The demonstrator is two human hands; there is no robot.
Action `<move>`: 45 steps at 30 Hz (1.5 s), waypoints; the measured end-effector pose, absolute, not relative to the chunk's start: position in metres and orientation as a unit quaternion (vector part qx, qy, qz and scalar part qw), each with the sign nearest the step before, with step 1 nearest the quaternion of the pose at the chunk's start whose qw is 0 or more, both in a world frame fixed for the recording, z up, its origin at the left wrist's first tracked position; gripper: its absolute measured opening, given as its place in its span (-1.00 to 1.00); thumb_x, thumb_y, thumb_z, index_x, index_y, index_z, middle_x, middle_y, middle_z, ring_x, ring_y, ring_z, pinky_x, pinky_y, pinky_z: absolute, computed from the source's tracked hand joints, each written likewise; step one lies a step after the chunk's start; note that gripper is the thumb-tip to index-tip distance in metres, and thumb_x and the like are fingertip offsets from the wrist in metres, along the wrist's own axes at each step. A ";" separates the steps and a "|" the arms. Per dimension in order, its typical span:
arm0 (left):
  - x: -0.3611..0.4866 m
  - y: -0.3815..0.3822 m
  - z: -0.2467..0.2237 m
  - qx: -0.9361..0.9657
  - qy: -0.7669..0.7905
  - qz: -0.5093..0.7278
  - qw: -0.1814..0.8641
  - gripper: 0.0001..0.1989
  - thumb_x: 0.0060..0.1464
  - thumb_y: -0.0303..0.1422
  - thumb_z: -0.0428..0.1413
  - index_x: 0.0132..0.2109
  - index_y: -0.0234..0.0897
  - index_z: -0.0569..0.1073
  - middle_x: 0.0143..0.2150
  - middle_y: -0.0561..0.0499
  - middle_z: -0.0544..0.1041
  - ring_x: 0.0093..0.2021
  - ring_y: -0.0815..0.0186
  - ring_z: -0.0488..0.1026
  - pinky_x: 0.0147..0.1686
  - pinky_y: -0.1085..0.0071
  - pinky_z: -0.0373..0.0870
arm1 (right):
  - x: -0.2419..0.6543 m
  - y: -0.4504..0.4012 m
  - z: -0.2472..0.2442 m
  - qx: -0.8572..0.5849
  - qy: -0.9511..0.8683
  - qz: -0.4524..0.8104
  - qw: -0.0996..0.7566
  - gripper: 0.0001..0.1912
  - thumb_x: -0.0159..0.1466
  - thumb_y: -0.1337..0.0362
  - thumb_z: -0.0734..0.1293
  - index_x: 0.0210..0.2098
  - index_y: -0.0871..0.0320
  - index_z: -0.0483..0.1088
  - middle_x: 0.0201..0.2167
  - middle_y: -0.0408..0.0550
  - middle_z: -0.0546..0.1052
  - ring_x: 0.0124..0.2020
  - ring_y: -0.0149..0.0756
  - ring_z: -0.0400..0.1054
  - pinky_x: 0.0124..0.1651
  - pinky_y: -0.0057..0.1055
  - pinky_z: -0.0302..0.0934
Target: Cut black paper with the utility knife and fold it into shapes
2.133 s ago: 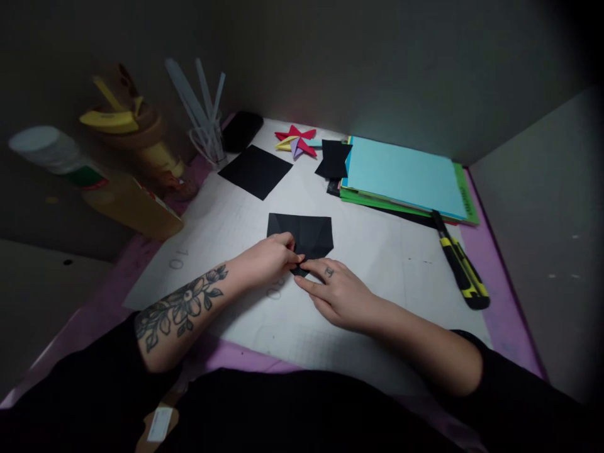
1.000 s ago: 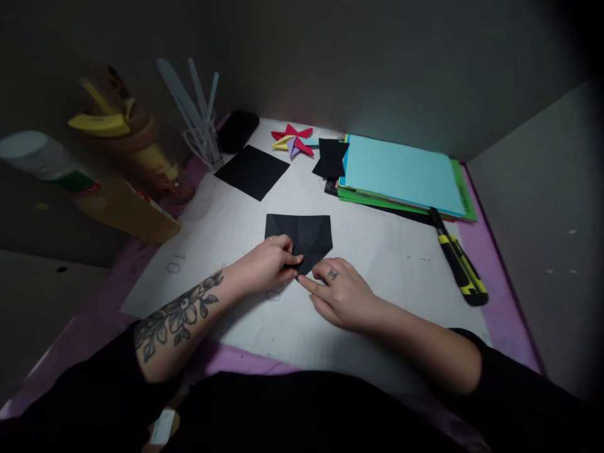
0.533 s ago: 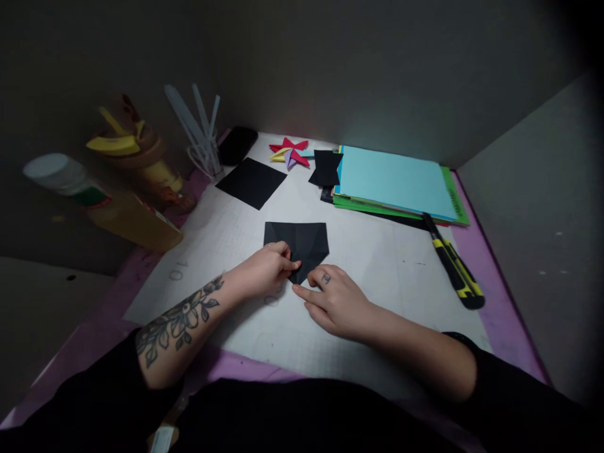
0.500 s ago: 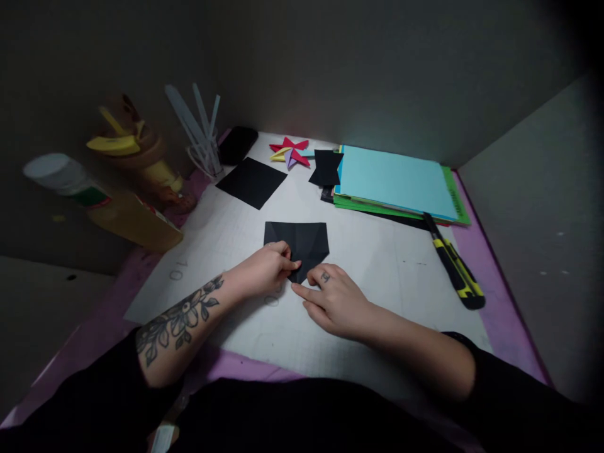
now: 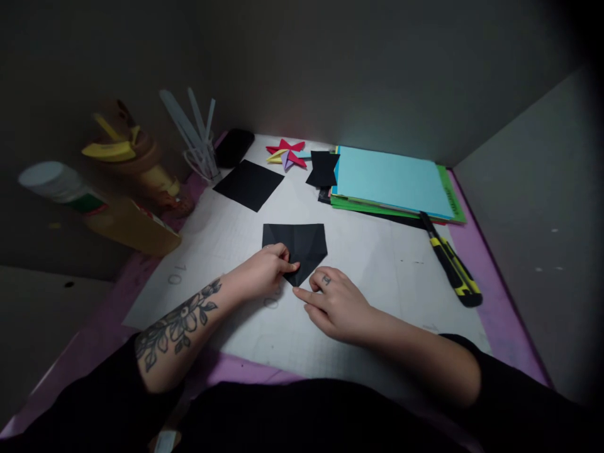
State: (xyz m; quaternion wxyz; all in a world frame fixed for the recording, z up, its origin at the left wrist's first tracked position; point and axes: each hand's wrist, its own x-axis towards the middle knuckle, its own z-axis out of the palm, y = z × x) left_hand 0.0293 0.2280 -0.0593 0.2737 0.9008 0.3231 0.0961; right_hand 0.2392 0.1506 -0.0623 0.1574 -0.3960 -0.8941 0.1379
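Observation:
A sheet of black paper (image 5: 302, 239) lies folded in front of me, with a straight far edge and a point towards me. My left hand (image 5: 268, 267) is closed at its left side, the thumb pressing on the paper and the other fingers curled. At the near point, the stretched index finger of my right hand (image 5: 337, 305) touches the tip. The right hand's other fingers are bent, and nothing shows in its grasp. Behind lie a flat black paper square (image 5: 249, 185) and another folded black paper piece (image 5: 323, 168).
A utility knife (image 5: 453, 267) leans on the stack of coloured paper (image 5: 391, 179) at right. Folded paper stars (image 5: 287, 154) lie at the back. To the left stand a glue bottle (image 5: 94, 204), a brown pot (image 5: 141, 157), a cup of sticks (image 5: 202, 160) and a phone (image 5: 234, 148).
The right index finger has slid slightly down at the paper's near tip, and more of the point shows. The left hand holds its place; the whole view has shifted a little.

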 end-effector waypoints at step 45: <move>0.030 0.224 -0.048 0.899 0.324 0.096 0.278 -0.68 0.21 -0.39 -0.06 -0.07 -0.30 0.57 -0.26 -0.10 0.37 -0.26 0.28 0.33 -0.25 0.36 0.30 | 0.244 0.154 -0.066 -0.361 -0.906 0.128 0.182 -0.66 0.27 0.20 0.24 -0.03 0.20 0.46 -0.35 0.05 0.37 -0.27 -0.18 0.17 -0.17 -0.17 0.17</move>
